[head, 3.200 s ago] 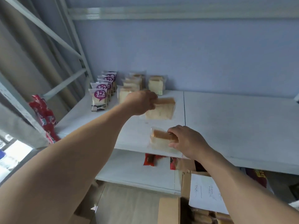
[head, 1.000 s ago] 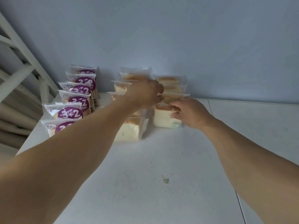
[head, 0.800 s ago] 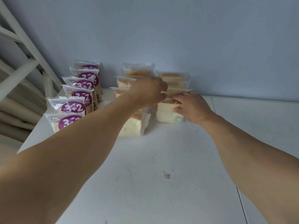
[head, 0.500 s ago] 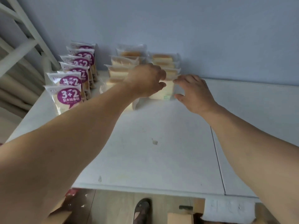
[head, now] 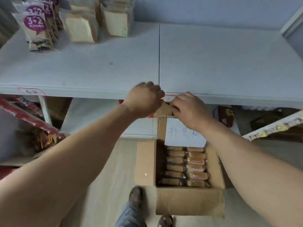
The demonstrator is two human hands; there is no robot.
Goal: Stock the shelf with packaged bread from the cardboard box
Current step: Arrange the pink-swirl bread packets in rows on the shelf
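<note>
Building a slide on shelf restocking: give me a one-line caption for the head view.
Both empty hands, left hand and right hand, hover above the open cardboard box of packaged bread.

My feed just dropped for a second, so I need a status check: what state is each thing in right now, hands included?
cardboard box: on the floor, flaps open, two rows of packaged bread inside.
bread packs on shelf: upright, two rows at the back left.
purple 3+2 packs: upright, in a row left of the bread.
shelf: right half bare.
left hand: fingers curled, holding nothing.
right hand: over the box's far flap; grip unclear.
</note>
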